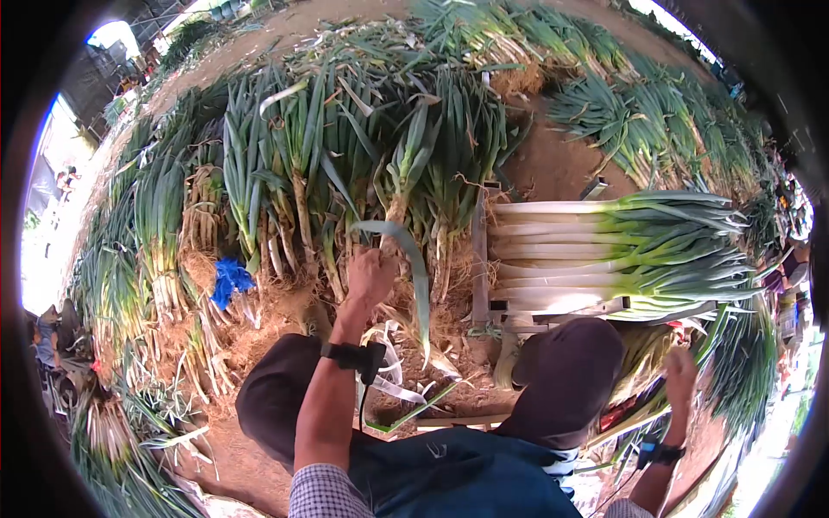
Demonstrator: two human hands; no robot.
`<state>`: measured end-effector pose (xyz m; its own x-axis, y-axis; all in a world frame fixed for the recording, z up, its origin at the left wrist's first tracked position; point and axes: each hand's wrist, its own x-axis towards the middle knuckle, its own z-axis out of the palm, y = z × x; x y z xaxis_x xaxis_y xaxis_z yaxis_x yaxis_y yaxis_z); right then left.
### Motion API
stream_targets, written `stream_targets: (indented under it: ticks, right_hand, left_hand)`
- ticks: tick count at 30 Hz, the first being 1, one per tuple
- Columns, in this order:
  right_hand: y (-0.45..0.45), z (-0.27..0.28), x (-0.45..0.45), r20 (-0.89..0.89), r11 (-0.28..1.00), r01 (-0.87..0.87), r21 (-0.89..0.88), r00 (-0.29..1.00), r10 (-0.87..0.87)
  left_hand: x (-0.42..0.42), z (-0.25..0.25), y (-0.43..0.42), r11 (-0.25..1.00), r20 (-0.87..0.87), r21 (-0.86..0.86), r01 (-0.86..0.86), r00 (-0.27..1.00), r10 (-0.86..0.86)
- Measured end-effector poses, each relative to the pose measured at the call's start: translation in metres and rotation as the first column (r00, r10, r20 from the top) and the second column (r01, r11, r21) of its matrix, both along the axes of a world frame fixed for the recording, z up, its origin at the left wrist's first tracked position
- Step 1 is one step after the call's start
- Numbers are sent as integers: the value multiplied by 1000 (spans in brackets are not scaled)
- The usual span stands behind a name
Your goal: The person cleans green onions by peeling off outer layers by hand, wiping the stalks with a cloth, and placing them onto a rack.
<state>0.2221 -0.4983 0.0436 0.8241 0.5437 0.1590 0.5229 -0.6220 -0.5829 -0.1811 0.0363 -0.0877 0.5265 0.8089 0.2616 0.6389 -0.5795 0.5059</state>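
Note:
My left hand [371, 274] is closed at the lower end of a leek [395, 209] in the standing row in front of me. A long green leaf [418, 268] arches from just above the knuckles and droops to the right of the hand. My right hand [680, 375] is off to the right, beside the wooden rack. Its fingers are small and blurred, so what they hold, if anything, is unclear. Cleaned leeks [561, 250] lie stacked sideways on the rack, white stems to the left and green tops to the right.
Unpeeled leeks [160, 207] with soil and roots stand in bunches along the left. More leek piles [639, 121] lie at the back right. A blue crumpled bag [231, 282] sits among the roots. A wooden post [480, 259] edges the rack. Peeled scraps [393, 371] lie between my knees.

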Motion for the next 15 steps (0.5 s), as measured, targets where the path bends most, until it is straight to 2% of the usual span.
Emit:
stream_targets:
  ticks: [1, 2, 3, 6, 7, 8, 10, 12, 13, 14, 15]
  right_hand:
    - [26, 41, -9, -33, 1000, -13, 8, 999, 13]
    - [54, 82, -29, 57, 999, -32, 16, 998, 32]
    - [73, 106, -39, 3, 987, -101, 123, 995, 101]
    - [125, 146, -81, -106, 894, -302, 331, 930, 353]
    - [142, 149, -94, -69, 857, -419, 300, 886, 458]
    - [159, 147, -109, -42, 814, -520, 258, 836, 547]
    - [200, 148, -154, -179, 614, -694, 376, 596, 783]
    - [246, 141, -193, -122, 410, -846, 342, 392, 912]
    - [270, 123, -203, -153, 393, -870, 297, 362, 919]
    - [297, 97, -211, -185, 372, -894, 251, 333, 925]
    - [323, 72, -219, -317, 472, -819, 326, 375, 871]
  left_hand:
    - [-3, 19, -6, 969, 132, -244, 32, 991, 0]
    - [-5, 49, -16, 881, 258, -462, 100, 966, 26]
    - [-8, 72, -28, 740, 365, -644, 195, 928, 73]
    - [-18, 95, -81, 437, 446, -868, 236, 757, 478]
    - [-23, 85, -83, 405, 449, -879, 251, 722, 527]
    - [-23, 53, -81, 365, 443, -891, 270, 693, 569]
    - [-41, -39, -68, 647, 588, -693, 316, 767, 255]
    - [-36, 37, -85, 316, 480, -877, 362, 694, 537]
    - [-38, 48, -88, 376, 584, -811, 448, 659, 475]
    - [-41, 57, -90, 352, 637, -768, 535, 585, 502]
    - [-44, 65, -90, 328, 682, -714, 618, 508, 527]
